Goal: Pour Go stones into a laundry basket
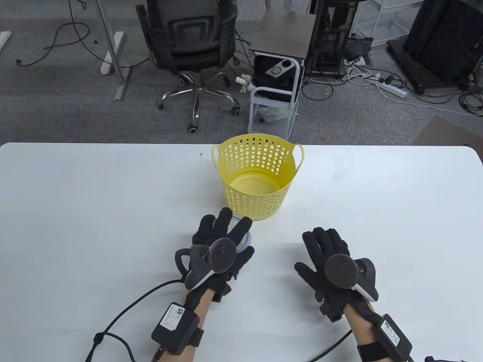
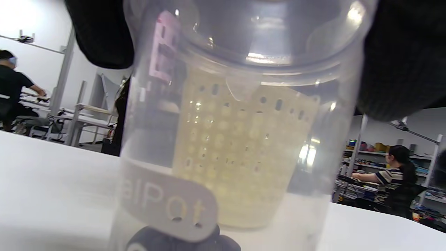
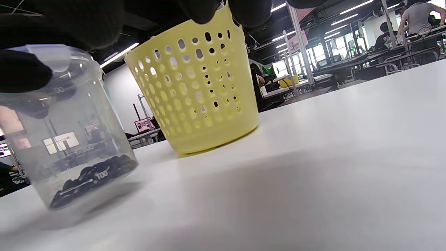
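A yellow perforated laundry basket (image 1: 256, 177) stands upright and empty at the table's far middle; it also shows in the right wrist view (image 3: 198, 87) and, through the cup, in the left wrist view (image 2: 240, 153). Just in front of it stands a clear plastic measuring cup (image 3: 66, 132) with black Go stones (image 3: 94, 177) at its bottom. My left hand (image 1: 222, 245) grips the cup (image 1: 241, 235) from above around its rim; the cup (image 2: 237, 115) fills the left wrist view. My right hand (image 1: 328, 260) rests open and empty on the table to the cup's right.
The white table (image 1: 75, 211) spreads wide on both sides. A tiny speck (image 1: 200, 154) lies left of the basket. Cables run from both wrists off the near edge. Beyond the table are an office chair (image 1: 192, 49) and a small cart (image 1: 275, 98).
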Demonstrator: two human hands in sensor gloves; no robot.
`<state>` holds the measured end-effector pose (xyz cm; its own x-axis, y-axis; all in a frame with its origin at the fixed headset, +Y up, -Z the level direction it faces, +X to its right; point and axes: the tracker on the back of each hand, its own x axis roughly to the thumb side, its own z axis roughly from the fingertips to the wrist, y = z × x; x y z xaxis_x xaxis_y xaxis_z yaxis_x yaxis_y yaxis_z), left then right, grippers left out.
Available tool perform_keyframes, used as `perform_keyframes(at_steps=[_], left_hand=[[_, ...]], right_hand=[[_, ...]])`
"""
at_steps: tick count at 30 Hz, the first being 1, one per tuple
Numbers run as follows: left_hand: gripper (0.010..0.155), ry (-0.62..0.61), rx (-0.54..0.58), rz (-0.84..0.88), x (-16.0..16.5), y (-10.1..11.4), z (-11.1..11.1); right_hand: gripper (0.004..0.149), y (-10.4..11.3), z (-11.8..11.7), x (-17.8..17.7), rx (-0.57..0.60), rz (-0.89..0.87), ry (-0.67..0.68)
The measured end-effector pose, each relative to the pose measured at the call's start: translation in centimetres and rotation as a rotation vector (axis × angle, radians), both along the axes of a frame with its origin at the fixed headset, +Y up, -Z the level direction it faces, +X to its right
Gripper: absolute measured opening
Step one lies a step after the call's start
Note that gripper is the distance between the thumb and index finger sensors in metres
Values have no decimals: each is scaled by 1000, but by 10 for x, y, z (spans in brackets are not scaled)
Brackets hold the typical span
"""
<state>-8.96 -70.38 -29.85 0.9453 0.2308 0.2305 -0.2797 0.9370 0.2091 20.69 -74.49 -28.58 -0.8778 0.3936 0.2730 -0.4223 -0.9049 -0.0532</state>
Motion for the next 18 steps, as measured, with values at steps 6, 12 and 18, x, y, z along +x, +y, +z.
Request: perform_keyframes(at_steps=[6, 12, 18], left_hand=[[77, -56, 2, 1, 12, -4, 6], [77, -98, -2, -1, 15, -9, 9], [77, -111, -7, -38, 15, -15, 10]], right_hand=[[79, -7, -3, 0, -24, 9, -17], [78, -13, -6, 3, -51, 11, -45], [77, -13, -5, 3, -51, 13, -52]])
